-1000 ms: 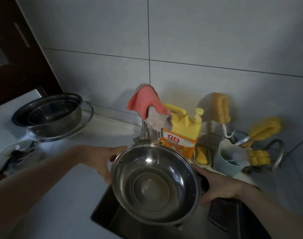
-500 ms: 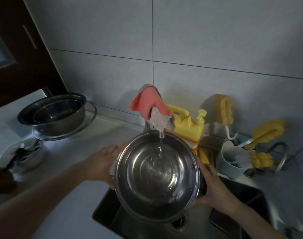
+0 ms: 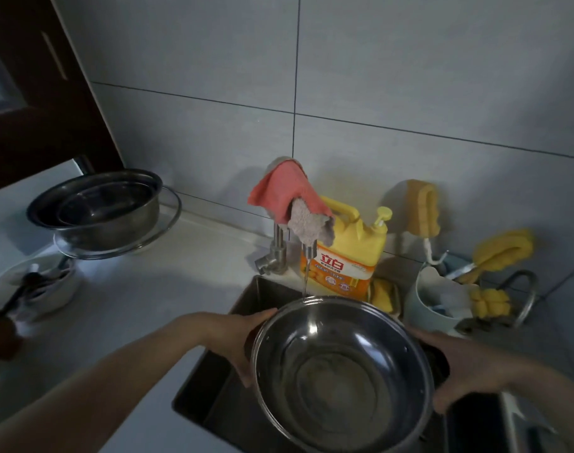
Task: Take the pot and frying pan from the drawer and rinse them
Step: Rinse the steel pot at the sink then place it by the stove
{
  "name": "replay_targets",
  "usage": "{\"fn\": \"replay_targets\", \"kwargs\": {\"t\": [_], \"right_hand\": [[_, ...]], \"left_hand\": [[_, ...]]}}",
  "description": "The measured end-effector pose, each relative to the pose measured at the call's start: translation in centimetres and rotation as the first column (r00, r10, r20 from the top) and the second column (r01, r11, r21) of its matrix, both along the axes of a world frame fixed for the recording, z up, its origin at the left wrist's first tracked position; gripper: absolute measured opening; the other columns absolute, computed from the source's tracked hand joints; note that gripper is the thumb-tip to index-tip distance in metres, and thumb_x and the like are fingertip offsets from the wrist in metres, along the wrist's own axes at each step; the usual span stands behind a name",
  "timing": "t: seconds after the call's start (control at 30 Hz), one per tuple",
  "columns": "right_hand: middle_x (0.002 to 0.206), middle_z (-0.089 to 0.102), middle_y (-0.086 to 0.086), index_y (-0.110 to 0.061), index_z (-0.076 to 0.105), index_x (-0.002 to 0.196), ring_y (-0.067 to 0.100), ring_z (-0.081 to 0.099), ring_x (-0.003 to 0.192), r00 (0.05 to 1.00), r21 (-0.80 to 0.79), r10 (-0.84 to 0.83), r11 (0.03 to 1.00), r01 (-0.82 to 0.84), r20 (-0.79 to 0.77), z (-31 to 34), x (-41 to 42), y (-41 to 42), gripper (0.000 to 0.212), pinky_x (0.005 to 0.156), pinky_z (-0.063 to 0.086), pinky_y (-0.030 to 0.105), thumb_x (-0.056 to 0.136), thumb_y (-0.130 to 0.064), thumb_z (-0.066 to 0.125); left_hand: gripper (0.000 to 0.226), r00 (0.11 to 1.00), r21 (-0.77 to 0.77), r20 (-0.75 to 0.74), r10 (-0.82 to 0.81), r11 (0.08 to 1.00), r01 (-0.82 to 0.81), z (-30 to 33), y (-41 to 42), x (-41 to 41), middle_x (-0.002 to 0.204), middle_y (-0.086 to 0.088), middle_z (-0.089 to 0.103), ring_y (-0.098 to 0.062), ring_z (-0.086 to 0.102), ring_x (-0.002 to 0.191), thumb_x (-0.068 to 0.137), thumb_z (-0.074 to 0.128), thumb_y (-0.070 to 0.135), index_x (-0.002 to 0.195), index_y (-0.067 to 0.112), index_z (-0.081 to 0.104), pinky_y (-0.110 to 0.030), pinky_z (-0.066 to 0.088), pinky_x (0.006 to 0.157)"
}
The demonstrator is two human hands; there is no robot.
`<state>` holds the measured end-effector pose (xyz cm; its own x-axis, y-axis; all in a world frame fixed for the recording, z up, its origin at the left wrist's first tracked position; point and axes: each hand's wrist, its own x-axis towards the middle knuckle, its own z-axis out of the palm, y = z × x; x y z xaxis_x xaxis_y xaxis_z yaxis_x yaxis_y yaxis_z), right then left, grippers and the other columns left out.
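A shiny steel pot (image 3: pixel 341 374) hangs over the dark sink (image 3: pixel 214 380), tilted toward me with a little water in its bottom. My left hand (image 3: pixel 236 341) grips its left side and my right hand (image 3: pixel 458 367) grips its right side. A thin stream of water falls from the tap (image 3: pixel 307 248) and reaches the pot's far rim. No frying pan is in view.
Pink and grey cloths (image 3: pixel 289 204) drape over the tap. Behind it stands a yellow detergent jug (image 3: pixel 347 253). Stacked steel bowls (image 3: pixel 99 210) sit on the left counter, near a white dish of utensils (image 3: pixel 34 286). A pale blue cup (image 3: pixel 432 305) and yellow sponges (image 3: pixel 501 253) crowd the right.
The pot has dropped lower and come toward me, away from the tap. The water stream now lands at its far rim instead of its middle. Both hands kept their hold.
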<state>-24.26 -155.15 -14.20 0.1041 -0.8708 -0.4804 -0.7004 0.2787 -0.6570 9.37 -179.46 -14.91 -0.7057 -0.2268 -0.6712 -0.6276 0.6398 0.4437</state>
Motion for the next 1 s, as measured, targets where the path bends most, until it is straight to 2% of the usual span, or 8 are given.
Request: {"fn": "replay_targets", "kwargs": {"t": [0.13, 0.27, 0.33, 0.43, 0.6, 0.7, 0.87, 1.0], "right_hand": [[0.144, 0.039, -0.035, -0.049, 0.026, 0.146, -0.013, 0.034, 0.133, 0.981, 0.047, -0.073, 0.997, 0.066, 0.180, -2.3, 2.8, 0.0, 0.113, 0.112, 0.030, 0.016, 0.059, -0.025, 0.094], [0.150, 0.031, -0.028, -0.059, 0.017, 0.144, -0.005, 0.028, 0.138, 0.979, -0.041, -0.150, 0.987, 0.157, 0.139, -4.7, 5.3, -1.5, 0.122, 0.118, 0.027, 0.028, 0.053, -0.037, 0.095], [0.148, 0.028, -0.022, -0.063, 0.009, 0.143, -0.002, 0.025, 0.137, 0.971, -0.084, -0.214, 0.971, 0.224, 0.110, -5.2, 6.5, -2.2, 0.129, 0.116, 0.028, 0.026, 0.048, -0.043, 0.094], [0.146, 0.024, -0.025, -0.058, 0.003, 0.147, -0.020, 0.019, 0.130, 0.958, -0.241, -0.252, 0.930, 0.279, 0.137, -5.6, 8.2, -3.2, 0.138, 0.105, 0.027, 0.008, 0.045, -0.045, 0.095], [0.136, 0.018, -0.028, -0.061, -0.008, 0.144, -0.025, 0.019, 0.123, 0.959, -0.431, -0.274, 0.858, 0.279, 0.075, -4.1, 8.0, -4.1, 0.143, 0.100, 0.025, 0.005, 0.044, -0.054, 0.093], [0.129, 0.016, -0.032, -0.066, -0.015, 0.139, -0.008, 0.027, 0.123, 0.970, -0.423, -0.235, 0.887, 0.188, -0.062, -1.9, 5.9, -4.0, 0.143, 0.105, 0.027, 0.017, 0.042, -0.059, 0.090], [0.125, 0.022, -0.015, -0.060, -0.017, 0.133, 0.002, 0.027, 0.119, 0.937, -0.270, -0.130, 0.962, 0.039, -0.326, 2.8, 1.7, -3.2, 0.145, 0.091, 0.026, 0.008, 0.028, -0.072, 0.082], [0.141, 0.036, -0.009, -0.048, 0.002, 0.149, 0.009, 0.029, 0.132, 0.923, -0.217, -0.097, 0.976, 0.015, -0.372, 3.8, -0.8, -2.2, 0.148, 0.111, 0.027, 0.027, 0.027, -0.078, 0.082]], "left_hand": [[0.122, 0.999, 0.044, 0.050, -0.022, 0.999, 0.020, 1.5, -0.8, 0.0, 0.151, 0.013, 0.029, -0.011, 0.030, 0.137, 0.060, 0.090, 0.028, 0.148, 0.044, 0.008, -0.027, 0.030, 0.112], [0.109, 0.996, 0.119, -0.071, -0.047, 0.991, 0.055, 4.0, -3.3, 1.0, 0.133, 0.034, 0.032, 0.001, 0.025, 0.132, 0.064, 0.087, 0.011, 0.138, 0.050, 0.018, -0.011, 0.030, 0.102], [0.115, 0.980, 0.105, -0.197, -0.035, 0.993, 0.056, 4.8, -4.0, 1.9, 0.142, 0.027, 0.038, -0.002, 0.030, 0.137, 0.056, 0.093, 0.019, 0.142, 0.048, 0.022, -0.026, 0.032, 0.112], [0.133, 0.944, -0.073, -0.321, -0.078, 0.996, 0.058, 4.7, -5.1, 3.6, 0.150, 0.015, 0.034, -0.007, 0.030, 0.140, 0.049, 0.095, 0.036, 0.150, 0.041, 0.007, -0.040, 0.026, 0.116], [0.141, 0.952, -0.514, -0.296, -0.080, 0.853, -0.088, 2.9, -5.2, 5.4, 0.135, 0.012, 0.036, -0.008, 0.035, 0.127, 0.045, 0.078, 0.074, 0.142, 0.047, -0.020, -0.022, 0.029, 0.102], [0.140, 0.932, -0.461, -0.360, -0.028, 0.875, -0.151, 1.4, -4.0, 4.5, 0.138, 0.014, 0.035, -0.003, 0.033, 0.125, 0.047, 0.081, 0.068, 0.142, 0.048, -0.020, -0.018, 0.027, 0.100], [0.147, 0.910, -0.236, -0.412, 0.050, 0.959, -0.160, -0.9, -2.0, 1.2, 0.154, 0.009, 0.024, -0.013, 0.029, 0.137, 0.044, 0.088, 0.056, 0.143, 0.050, -0.020, -0.040, 0.033, 0.112], [0.148, 0.903, -0.102, -0.429, 0.019, 0.992, -0.070, -0.8, -1.1, -0.8, 0.157, 0.016, 0.012, -0.005, 0.018, 0.143, 0.048, 0.092, 0.048, 0.144, 0.048, -0.020, -0.034, 0.027, 0.117]]}}
